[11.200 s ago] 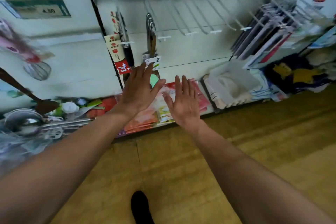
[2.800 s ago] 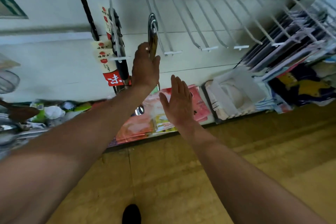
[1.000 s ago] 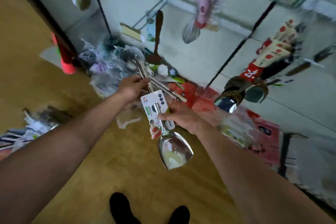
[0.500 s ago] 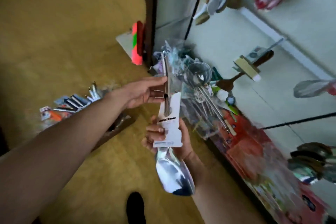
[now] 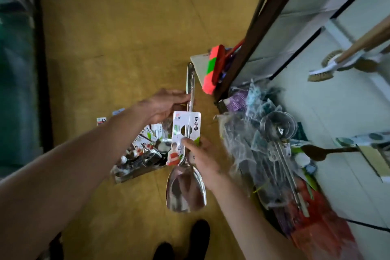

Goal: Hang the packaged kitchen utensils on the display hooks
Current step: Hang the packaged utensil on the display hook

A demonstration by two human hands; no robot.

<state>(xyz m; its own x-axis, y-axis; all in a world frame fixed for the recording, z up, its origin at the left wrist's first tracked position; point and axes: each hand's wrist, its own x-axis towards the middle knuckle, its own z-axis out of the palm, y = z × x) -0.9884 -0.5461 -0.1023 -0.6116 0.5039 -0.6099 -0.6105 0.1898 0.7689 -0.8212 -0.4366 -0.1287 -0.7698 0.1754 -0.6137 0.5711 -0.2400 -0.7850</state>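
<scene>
Left hand (image 5: 166, 104): my fingers grip the steel handle, high up.
Right hand (image 5: 205, 160): pinching the card (image 5: 186, 121) at the neck.
Spatula (image 5: 186, 191): packaged, held between both hands over the floor (image 5: 126, 38) — blade toward me.

Having left the display hooks, both hands are now holding a packaged spatula (image 5: 185, 192) low over the floor, the left hand (image 5: 164, 105) gripping its handle and the right hand (image 5: 202, 158) pinching its card (image 5: 186, 126), which is turning its printed face toward the camera.
</scene>
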